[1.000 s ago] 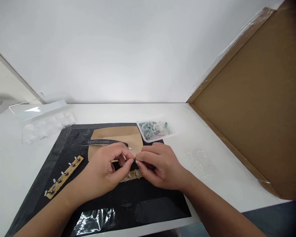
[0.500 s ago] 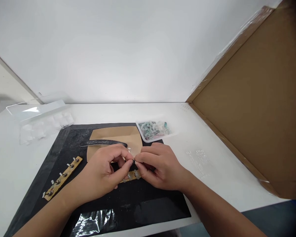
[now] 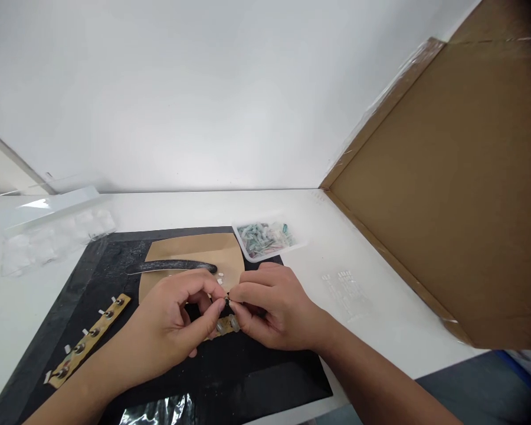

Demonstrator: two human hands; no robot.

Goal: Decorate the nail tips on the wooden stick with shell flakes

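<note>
Head camera view: a person's bare left hand (image 3: 174, 319) and bare right hand (image 3: 277, 308) met over a flat black mat (image 3: 248, 381), each narrowed to a thumb-and-forefinger pinch on a tiny, dark, rounded piece (image 3: 227, 301) of unclear material. The piece sat between the two sets of fingertips, near a yellowish-tan strip (image 3: 227, 324) with clear, rounded, plastic-looking tips (image 3: 234, 323), partly hidden by the hands. It looked very light and probably stiff; being so small, it seemed apt to slip, so a gentle pinch on opposite sides looked the surest hold. Whether it was fragile could not be told. Beyond lay a slim, curved, black file-like bar (image 3: 172, 267), partly over a tan paper-like sheet (image 3: 199, 247), near a shallow white plastic tray (image 3: 257, 259) of teal and clear slivers (image 3: 265, 238).
</note>
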